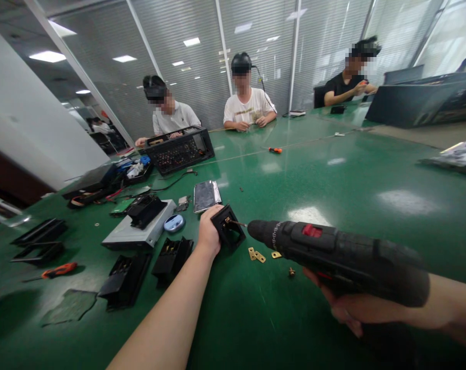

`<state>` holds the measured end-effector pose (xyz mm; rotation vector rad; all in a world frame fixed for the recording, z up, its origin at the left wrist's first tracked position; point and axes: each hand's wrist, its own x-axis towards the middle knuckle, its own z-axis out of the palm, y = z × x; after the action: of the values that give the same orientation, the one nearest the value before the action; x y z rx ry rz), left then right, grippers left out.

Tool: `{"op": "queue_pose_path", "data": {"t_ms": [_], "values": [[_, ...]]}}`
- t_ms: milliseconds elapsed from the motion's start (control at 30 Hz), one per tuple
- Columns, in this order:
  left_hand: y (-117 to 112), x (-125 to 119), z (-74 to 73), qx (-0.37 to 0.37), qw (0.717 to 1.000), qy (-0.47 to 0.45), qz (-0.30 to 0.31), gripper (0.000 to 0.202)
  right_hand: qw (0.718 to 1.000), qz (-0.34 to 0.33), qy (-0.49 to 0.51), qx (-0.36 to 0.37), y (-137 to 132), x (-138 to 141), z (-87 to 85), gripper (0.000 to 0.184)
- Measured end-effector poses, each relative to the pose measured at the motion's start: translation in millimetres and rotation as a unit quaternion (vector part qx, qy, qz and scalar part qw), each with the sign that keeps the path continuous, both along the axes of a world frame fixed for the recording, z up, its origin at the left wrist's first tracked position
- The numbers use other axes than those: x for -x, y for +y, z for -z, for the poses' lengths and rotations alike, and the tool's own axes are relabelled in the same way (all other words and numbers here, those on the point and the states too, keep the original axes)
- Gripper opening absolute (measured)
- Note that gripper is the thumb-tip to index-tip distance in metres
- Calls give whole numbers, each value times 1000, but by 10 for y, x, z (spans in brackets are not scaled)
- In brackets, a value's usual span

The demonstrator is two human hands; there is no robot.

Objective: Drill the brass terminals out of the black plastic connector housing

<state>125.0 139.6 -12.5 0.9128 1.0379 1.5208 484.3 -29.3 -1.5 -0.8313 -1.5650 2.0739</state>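
Note:
My right hand (344, 308) grips a black cordless drill (333, 252) with a red switch on top. Its thin bit points left into a black plastic housing (228, 228), near a brass-coloured part inside; whether the tip touches a screw I cannot tell. My left hand (210, 231) is closed around the housing's left side and holds it tilted, its open face towards the drill. Below the bit lie several small brass plates (259, 256) and a small brass-coloured piece (291, 272) on the green table (264, 318).
Similar black housings (127, 280) lie to the left, beside a grey metal drive case (135, 231), a blue round object (174, 222) and an orange screwdriver (59, 271). A silver-faced flat panel (207, 196) rests beyond my left hand. Three people sit across the table, one behind a black chassis (181, 150).

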Motion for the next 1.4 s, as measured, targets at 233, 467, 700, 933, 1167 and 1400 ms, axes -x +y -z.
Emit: {"op": "queue_pose_path", "data": {"t_ms": [233, 467, 700, 933, 1167, 1400], "values": [[5, -9, -27, -12, 1000, -16, -6, 27, 1000, 24, -3, 19, -35, 59, -214, 46], [-7, -28, -60, -5, 1000, -19, -2, 26, 1000, 12, -20, 0, 10, 65, -212, 44], [-29, -53, -100, -1, 1000, -18, -3, 27, 998, 29, -45, 20, -39, 103, -475, 49], [-20, -67, -99, -1, 999, -26, -20, 29, 998, 50, -41, -6, -49, 69, -402, 50], [-39, -88, -132, 1, 999, -29, -21, 27, 999, -3, -32, -36, 31, 82, -312, 43], [-54, -91, -149, 2, 999, -28, -25, 23, 999, 21, -34, -14, -17, 156, -425, 47]]}}
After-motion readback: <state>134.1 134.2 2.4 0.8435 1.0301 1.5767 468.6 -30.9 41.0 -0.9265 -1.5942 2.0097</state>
